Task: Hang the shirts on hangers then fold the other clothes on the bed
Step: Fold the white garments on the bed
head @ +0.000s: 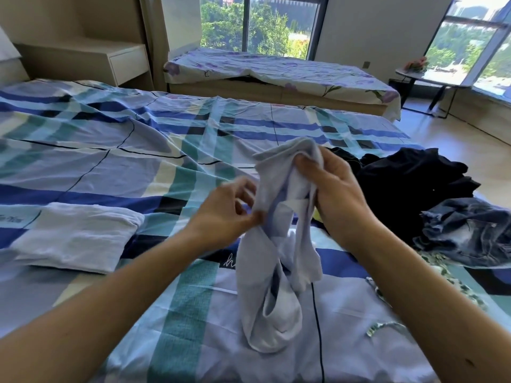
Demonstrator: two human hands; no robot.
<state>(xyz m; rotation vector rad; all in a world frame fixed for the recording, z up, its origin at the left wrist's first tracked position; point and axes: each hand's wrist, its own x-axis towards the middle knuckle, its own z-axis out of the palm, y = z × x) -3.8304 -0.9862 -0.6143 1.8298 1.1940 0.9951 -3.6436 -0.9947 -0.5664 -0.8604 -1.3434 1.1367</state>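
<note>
Garment (257, 272), pale blue, is located at the centre of the view, above the near half of the bed (110, 134). It hangs twisted from both grips; its lower end rests on the plaid bed cover at 6 o'clock.

Left grip (229, 208): thumb and fingers pinch the left edge of the garment at mid-height. The remaining fingers are curled.

Right grip (331, 186): fingers are curled round the upper part of the garment, with bunched fabric standing above the fingertips. The two grips are near each other, with the garment between them.

Positions relative to the held garment:
- 9 o'clock: folded white garment (80, 236), lying flat on the bed, well apart from the grips.
- 2 o'clock: dark clothing pile (414, 175), unfolded, on the bed edge just beyond the right grip.
- 3 o'clock: crumpled denim item (470, 233), touching the dark pile.
- 4 o'clock: green-patterned fabric (456, 288), partly under the denim and the right forearm.
- 12 o'clock: second bed (276, 70) with a floral sheet, below the window.
- 1 o'clock: small round counter (414, 74) carrying flowers, beside the corner window.
</note>
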